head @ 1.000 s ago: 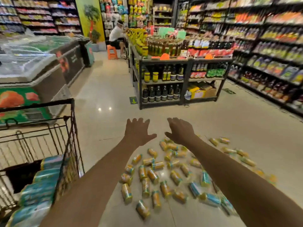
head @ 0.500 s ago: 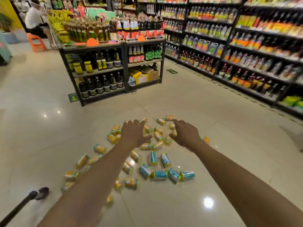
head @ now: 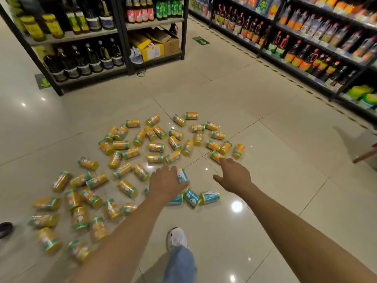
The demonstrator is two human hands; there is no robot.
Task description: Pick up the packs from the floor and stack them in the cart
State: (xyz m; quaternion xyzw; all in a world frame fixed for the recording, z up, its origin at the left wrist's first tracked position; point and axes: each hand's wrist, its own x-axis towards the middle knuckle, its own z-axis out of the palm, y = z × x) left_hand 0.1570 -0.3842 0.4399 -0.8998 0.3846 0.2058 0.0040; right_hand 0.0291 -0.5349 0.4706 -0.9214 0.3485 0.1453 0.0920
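Several yellow packs (head: 156,147) with teal ends lie scattered over the tiled floor (head: 265,160). A few teal packs (head: 210,197) lie in a short row nearer to me. My left hand (head: 165,183) hovers palm down over that row, fingers spread, beside an upright-looking teal pack (head: 182,176); whether it touches is unclear. My right hand (head: 234,175) reaches out open to the right, fingertips close to a yellow pack (head: 215,156). Neither hand holds anything. The cart is out of view.
A dark shelf unit (head: 122,64) with bottles and cardboard boxes stands beyond the packs. A long wall of bottle shelves (head: 306,50) runs along the right. My white shoe (head: 177,238) and jeans leg are below. A dark shoe tip (head: 5,228) shows at the left edge.
The view has swung away from the cart and down toward the floor. Both hands have dropped lower and closer to the teal packs.
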